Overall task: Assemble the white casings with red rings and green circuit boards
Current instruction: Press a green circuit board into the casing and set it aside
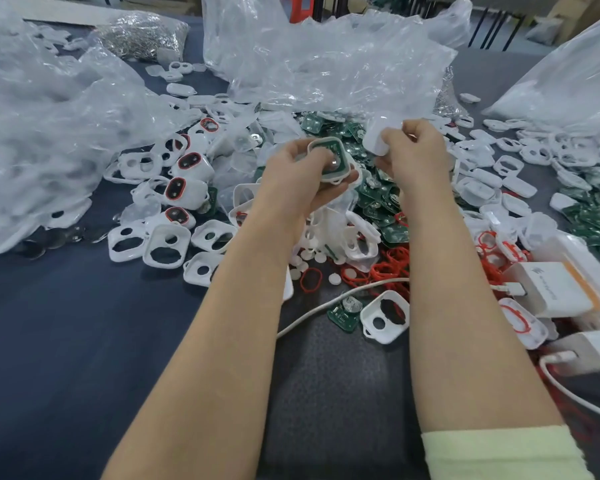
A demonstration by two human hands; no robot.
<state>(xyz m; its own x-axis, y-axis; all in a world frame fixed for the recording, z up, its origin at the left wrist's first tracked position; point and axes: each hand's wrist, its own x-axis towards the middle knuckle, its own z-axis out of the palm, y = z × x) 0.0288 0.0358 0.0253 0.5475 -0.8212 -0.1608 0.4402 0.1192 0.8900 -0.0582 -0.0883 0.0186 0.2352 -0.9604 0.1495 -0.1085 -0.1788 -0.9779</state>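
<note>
White casing (336, 179) holding a green circuit board (329, 149), gripped by left hand (300, 174); right hand (414, 152) pinches a white cover (376, 142).

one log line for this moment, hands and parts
left hand: grips casing with green board | right hand: holds white cover | stage: cover not yet on | nearby: red rings

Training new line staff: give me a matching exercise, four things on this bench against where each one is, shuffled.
1 casing with green board
2 plain white cover
3 loose red ring
4 bag of silvery parts

A in the right hand
B far back on the table
C in the left hand
D between the forearms

Pairs: 1-C, 2-A, 3-D, 4-B
</note>
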